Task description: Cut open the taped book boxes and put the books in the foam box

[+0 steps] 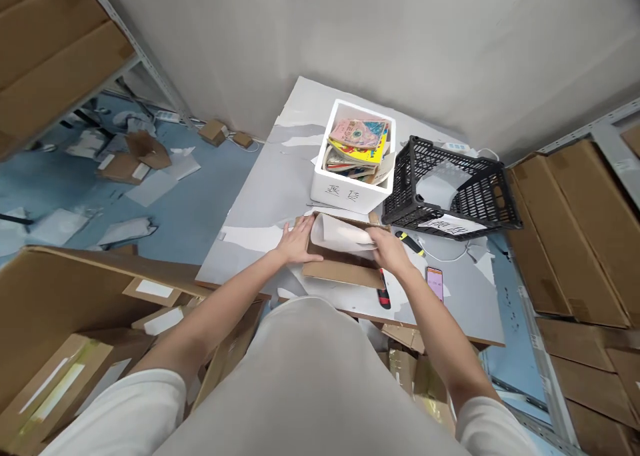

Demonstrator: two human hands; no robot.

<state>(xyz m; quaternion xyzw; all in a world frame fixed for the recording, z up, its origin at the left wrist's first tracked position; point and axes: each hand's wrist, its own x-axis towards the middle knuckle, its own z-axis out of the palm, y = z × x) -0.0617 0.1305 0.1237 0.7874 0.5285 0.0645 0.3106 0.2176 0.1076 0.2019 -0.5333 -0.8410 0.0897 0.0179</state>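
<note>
On the table in front of me sits an opened small cardboard box [345,274], its front flap folded outward. A curled white sheet [343,235], which looks like packing paper or foam, lies partly inside it. My left hand [299,241] grips the left end of the box, with the thumb along the front and the fingers toward the back. At the box's right end, my right hand [390,248] is closed on the edge of the white sheet; its fingertips are partly hidden. Close to the box lie a red-and-black cutter [383,291] and a yellow-and-black cutter [410,243].
Behind the box stands a white foam bin [345,193] full of books and magazines [360,136]. A black plastic crate [453,193] is to its right, and a phone [435,283] lies nearer me. Cardboard boxes [65,376] crowd the left; shelving with cartons [575,229] flanks the right.
</note>
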